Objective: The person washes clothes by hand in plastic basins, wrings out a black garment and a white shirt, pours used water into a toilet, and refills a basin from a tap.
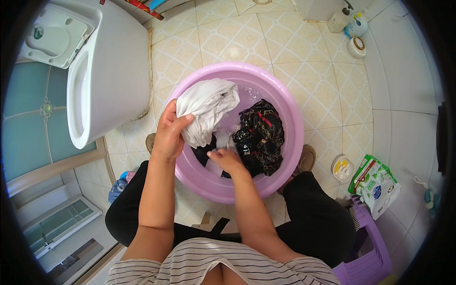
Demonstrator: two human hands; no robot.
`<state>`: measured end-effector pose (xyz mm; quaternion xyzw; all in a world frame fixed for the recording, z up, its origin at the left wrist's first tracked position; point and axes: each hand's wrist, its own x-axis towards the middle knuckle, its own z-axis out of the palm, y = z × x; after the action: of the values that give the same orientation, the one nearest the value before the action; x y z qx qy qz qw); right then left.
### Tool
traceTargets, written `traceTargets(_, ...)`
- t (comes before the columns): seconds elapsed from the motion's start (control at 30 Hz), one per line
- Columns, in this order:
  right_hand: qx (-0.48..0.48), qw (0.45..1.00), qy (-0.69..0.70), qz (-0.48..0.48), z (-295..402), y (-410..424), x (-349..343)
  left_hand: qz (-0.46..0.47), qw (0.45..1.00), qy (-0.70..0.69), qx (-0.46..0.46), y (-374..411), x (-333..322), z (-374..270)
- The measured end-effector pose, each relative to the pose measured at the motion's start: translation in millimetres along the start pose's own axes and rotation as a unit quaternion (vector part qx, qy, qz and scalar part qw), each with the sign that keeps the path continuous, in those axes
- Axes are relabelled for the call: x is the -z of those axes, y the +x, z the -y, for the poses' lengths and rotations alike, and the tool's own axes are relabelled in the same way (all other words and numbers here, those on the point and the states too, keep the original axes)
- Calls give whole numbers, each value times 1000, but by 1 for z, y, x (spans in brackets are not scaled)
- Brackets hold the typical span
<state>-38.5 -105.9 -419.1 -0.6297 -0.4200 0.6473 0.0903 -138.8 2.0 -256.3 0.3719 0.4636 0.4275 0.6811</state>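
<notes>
My left hand (171, 131) grips a bunched, wet-looking white cloth (208, 107) above the left side of a round pink plastic basin (295, 124). My right hand (228, 160) is low inside the basin, loosely curled, with no held thing visible in it. Just beyond its fingers is a pale patch (225, 137), either thin cloth or splashing water; I cannot tell which. A wet black garment with a gold chain and red print (263, 139) lies to the right of my right hand. More dark fabric (201, 153) shows at the left, partly hidden by the white cloth.
A white toilet (117, 67) stands at the left on the tiled floor (302, 39). To the right are a soap dish (342, 168), a green-and-white detergent bag (377, 185) and a purple plastic stool (377, 245). Bottles (356, 25) stand by the far right wall.
</notes>
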Motion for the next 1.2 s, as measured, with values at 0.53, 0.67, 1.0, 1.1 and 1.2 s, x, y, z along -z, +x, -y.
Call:
traceTargets(0.53,61,945,258,-194,-10,37,22,12,671,741,0,54,47,177)
traceTargets(0.67,54,892,356,-273,-16,47,21,144,632,756,90,68,51,168)
traceTargets(1.0,37,693,715,-84,16,58,50,77,869,476,-109,22,5,98)
traceTargets(1.1,61,598,792,108,27,50,69,120,888,437,-71,-14,-26,56)
traceTargets(1.2,47,658,749,56,56,19,83,140,868,469,-81,-31,-33,56)
